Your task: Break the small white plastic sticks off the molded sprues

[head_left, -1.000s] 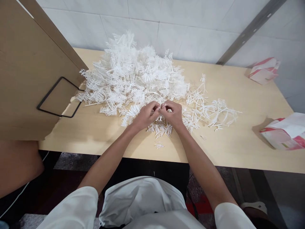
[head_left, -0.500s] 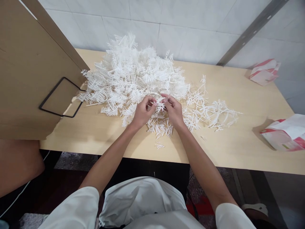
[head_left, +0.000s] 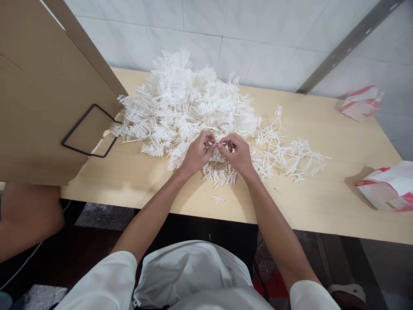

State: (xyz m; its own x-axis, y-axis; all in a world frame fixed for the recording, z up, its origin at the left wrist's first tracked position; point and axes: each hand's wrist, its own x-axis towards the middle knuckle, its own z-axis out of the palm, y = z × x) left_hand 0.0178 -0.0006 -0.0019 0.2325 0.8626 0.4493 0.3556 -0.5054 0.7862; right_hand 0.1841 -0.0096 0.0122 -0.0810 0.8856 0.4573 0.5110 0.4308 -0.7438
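Observation:
A large heap of white, thin branched plastic pieces (head_left: 190,97) covers the middle of the table, reaching back to the wall. At its front edge, my left hand (head_left: 199,151) and my right hand (head_left: 237,151) meet, thumbs and forefingers pinched almost tip to tip. Whatever the fingertips hold is too small to make out. Below the hands lies a loose pile of short white sticks (head_left: 221,174), with a few single sticks (head_left: 218,198) nearer the table's front edge. Bare, stringy white stems (head_left: 301,159) are gathered to the right of my right hand.
A brown cardboard panel (head_left: 35,99) stands at the left, with a black wire frame (head_left: 77,131) against it. Another person's arm (head_left: 29,219) shows below it. Two red-and-white paper packets (head_left: 363,103) sit on the right of the wooden table (head_left: 319,202). A tiled wall (head_left: 258,43) borders the back.
My fingertips have come closer together, and the white branched piece that showed between them is no longer visible there. The whole view has shifted slightly.

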